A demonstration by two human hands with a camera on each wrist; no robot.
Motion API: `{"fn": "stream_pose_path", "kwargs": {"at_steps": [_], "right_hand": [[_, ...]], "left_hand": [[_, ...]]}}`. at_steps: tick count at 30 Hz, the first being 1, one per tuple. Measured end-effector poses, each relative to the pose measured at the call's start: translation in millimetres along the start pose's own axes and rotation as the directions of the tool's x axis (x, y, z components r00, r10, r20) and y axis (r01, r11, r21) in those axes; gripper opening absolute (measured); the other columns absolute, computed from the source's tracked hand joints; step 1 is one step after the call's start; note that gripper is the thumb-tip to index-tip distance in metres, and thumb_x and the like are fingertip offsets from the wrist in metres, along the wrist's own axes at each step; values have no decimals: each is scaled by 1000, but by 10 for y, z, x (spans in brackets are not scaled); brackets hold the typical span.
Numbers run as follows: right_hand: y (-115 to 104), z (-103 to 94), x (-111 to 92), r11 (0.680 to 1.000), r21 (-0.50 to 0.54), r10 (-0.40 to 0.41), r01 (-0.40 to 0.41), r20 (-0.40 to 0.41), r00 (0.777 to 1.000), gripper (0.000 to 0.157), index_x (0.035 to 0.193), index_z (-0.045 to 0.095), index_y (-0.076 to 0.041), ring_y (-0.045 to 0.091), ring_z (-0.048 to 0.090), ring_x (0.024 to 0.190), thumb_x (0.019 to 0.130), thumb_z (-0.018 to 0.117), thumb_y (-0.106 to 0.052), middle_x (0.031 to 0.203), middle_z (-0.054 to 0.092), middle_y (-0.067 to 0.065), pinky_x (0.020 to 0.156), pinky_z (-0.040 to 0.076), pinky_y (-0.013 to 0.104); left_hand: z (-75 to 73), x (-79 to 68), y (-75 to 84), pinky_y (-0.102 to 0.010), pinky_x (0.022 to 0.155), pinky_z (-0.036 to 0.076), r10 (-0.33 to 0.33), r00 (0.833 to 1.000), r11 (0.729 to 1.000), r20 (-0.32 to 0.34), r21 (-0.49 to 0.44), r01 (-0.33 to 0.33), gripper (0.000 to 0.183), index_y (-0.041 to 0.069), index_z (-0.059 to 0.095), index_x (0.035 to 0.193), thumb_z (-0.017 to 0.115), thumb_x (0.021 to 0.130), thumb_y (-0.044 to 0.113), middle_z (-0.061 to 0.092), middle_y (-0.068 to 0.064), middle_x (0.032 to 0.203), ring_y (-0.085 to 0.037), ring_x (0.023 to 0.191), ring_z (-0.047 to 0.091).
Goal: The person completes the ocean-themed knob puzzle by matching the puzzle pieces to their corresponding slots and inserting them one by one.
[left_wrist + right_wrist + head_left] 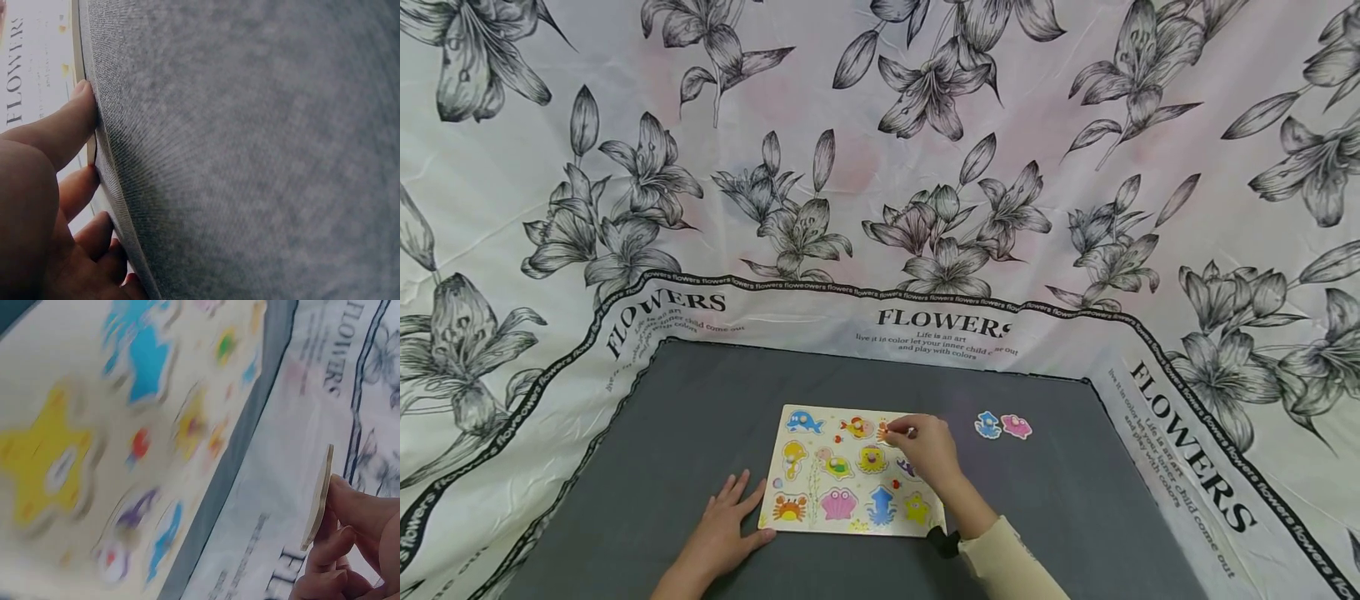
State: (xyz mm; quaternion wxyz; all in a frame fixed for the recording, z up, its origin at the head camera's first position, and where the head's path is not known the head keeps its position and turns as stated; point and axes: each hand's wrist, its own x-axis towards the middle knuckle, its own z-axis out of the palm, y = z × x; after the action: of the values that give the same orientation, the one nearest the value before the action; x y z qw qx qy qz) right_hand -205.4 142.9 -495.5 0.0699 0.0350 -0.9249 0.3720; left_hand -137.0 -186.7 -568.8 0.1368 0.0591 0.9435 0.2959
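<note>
A wooden puzzle board (pixel 835 417) with colourful sea-animal pictures lies on the dark grey table. At its left edge is my left hand (pixel 722 521), fingers spread, thumb touching the lower left corner; the left wrist view shows the fingertips against the board's side. Over the upper right of the board, my right hand (pixel 932 454) pinches a thin wooden puzzle piece (pixel 319 497) between thumb and fingers. That piece shows edge-on in the right wrist view, so its picture is hidden. A yellow starfish (pixel 50 459) and a blue squid (pixel 147 356) appear on the board there.
Right of the board, a blue puzzle piece (pixel 988 425) and a pink puzzle piece (pixel 1017 427) lie side by side on the grey tabletop (pixel 715 417). A flower-printed cloth (pixel 820 317) stands around the table's back and sides.
</note>
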Motion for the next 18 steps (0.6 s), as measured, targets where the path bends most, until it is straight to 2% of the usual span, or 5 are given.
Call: {"fn": "stream_pose_path", "kwargs": {"at_steps": [9, 18], "right_hand": [[-296, 219, -71, 998, 47, -55, 52, 57, 997, 6, 93, 82, -18, 12, 58, 65, 88, 80, -21, 88, 74, -6, 52, 46, 23], [-441, 396, -150, 994, 13, -105, 104, 102, 989, 6, 91, 82, -21, 6, 53, 68, 88, 81, -26, 90, 73, -7, 53, 45, 21]], "left_hand": [[-2, -17, 4, -72, 117, 17, -2, 1000, 1000, 2, -1, 2, 88, 10, 50, 150, 82, 78, 50, 27, -25, 163, -49, 152, 17], [-12, -22, 3, -73, 117, 17, 10, 1000, 1000, -13, -5, -10, 87, 10, 51, 149, 83, 78, 48, 28, -26, 162, -49, 151, 18]]}}
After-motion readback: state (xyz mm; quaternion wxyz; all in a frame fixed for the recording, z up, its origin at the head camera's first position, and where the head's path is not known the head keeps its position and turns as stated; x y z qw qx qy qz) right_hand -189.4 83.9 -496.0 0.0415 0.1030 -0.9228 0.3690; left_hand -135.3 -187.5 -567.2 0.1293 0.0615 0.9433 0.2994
